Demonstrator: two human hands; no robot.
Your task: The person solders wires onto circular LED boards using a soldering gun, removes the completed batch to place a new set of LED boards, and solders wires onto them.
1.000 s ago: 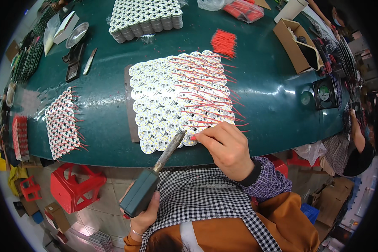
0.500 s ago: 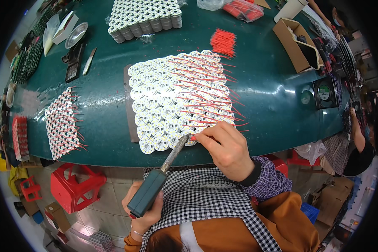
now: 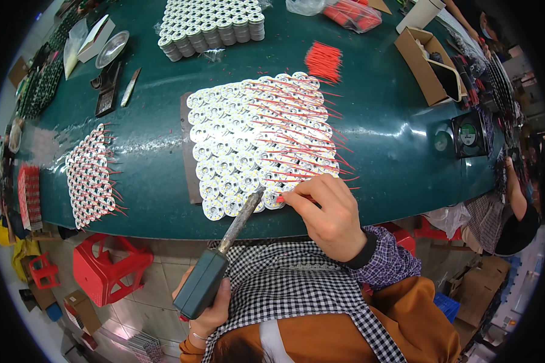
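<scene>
My left hand (image 3: pixel 217 307) grips a soldering iron (image 3: pixel 203 283) with a dark green handle. Its metal tip rests over or just above the lower edge of a panel of round white LED boards (image 3: pixel 219 148). Thin red wires lie across the right half of that panel, their free ends hanging past its right side. At the panel's lower right corner, my right hand (image 3: pixel 328 213) is closed in a pinch on red wires (image 3: pixel 280 198), whose ends poke out beside the fingertips. How many it holds is hidden by the fingers.
A smaller wired board panel (image 3: pixel 92 175) lies to the left. Stacked boards (image 3: pixel 215 30) and a red wire bundle (image 3: pixel 324 62) sit farther back. A cardboard box (image 3: pixel 427 66) and a solder spool (image 3: pixel 468 134) stand right. Red stools (image 3: pixel 109 269) are below the table edge.
The iron's tip has moved left and slightly up, away from the red wire ends at my right fingertips. My left hand has shifted a little left; the right hand has hardly moved.
</scene>
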